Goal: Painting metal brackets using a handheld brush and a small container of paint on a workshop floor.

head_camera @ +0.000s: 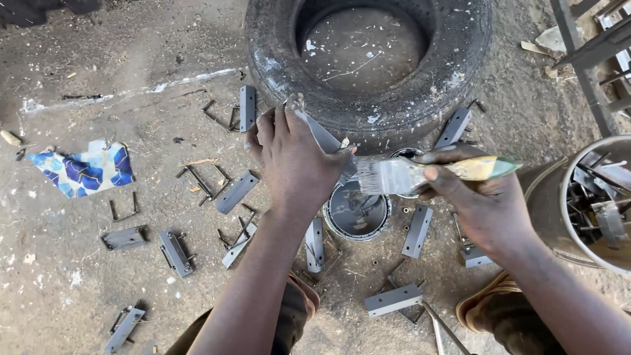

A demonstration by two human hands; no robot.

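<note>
My left hand (294,161) grips a flat grey metal bracket (325,139), tilted above the ground in front of an old tyre (368,62). My right hand (474,200) holds a paintbrush (407,174) by its green and yellow handle. The grey-coated bristles touch the bracket's lower end. Directly beneath them sits a round open tin of grey paint (356,212).
Several grey painted brackets (236,192) with bent rods lie scattered over the dirt floor. A bucket (595,204) holding more metal pieces stands at the right. A blue and white cloth scrap (85,169) lies at the left. A dark metal frame (591,59) stands top right.
</note>
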